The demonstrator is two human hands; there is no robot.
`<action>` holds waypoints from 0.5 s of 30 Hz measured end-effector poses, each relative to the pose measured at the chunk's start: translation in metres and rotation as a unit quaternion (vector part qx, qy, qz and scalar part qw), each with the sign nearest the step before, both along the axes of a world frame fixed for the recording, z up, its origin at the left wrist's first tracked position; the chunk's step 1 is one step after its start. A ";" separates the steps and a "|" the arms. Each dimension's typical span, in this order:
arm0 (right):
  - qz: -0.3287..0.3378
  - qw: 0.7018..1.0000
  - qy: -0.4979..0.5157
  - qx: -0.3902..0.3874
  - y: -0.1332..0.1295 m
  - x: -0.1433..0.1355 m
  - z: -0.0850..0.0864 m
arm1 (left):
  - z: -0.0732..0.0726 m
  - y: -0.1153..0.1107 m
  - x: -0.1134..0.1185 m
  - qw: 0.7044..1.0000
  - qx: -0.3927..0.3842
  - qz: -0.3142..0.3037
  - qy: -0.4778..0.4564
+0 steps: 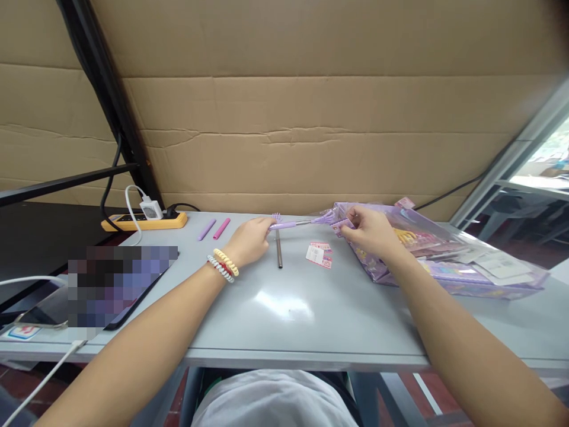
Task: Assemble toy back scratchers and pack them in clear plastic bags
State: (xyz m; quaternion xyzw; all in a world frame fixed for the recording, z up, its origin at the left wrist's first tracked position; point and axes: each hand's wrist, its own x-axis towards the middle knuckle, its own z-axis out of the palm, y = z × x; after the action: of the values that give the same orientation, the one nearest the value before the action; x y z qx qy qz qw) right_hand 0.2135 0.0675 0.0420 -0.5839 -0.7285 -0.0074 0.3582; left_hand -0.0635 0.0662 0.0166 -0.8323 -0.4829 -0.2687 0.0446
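Purple back scratcher (304, 222) btwn. hands, above gray table (338, 332). L hand (252, 242) grips handle (285, 225); R hand (370, 230) pinches pinkish tag (341, 227) nr. claw (328, 217). Metal rod (279, 256) & labels (319, 255) nearby; purple pkg. (377, 274) at R.

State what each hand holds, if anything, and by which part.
The left hand holds a purple-handled stick by the handle's end; the right hand pinches a small tag by its right side.

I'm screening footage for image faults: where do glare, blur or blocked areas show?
Head view: glare brightens the grey table; same view: reflections streak the clear-topped purple box, pixelation covers much of the tablet, and the top right corner is dark and blurred.
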 end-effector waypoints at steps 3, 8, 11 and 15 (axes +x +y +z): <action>0.032 0.999 0.024 0.002 0.001 0.002 -0.002 | 0.000 0.000 0.000 1.000 0.003 0.002 -0.006; 0.036 0.999 0.025 0.026 0.002 0.000 -0.002 | 0.001 -0.001 0.001 1.000 -0.005 0.001 -0.029; 0.023 0.997 0.036 0.065 0.002 -0.001 -0.001 | 0.001 -0.001 0.001 0.998 -0.018 -0.011 -0.053; -0.004 0.983 0.087 0.159 0.004 0.001 -0.001 | 0.003 -0.001 0.002 0.993 -0.059 -0.019 -0.096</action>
State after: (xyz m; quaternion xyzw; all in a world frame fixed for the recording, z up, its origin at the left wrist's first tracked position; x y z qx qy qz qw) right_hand 0.2148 0.0711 0.0407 -0.5209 -0.6814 -0.0741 0.5087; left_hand -0.0617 0.0648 0.0192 -0.8127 -0.4841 -0.3194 -0.0567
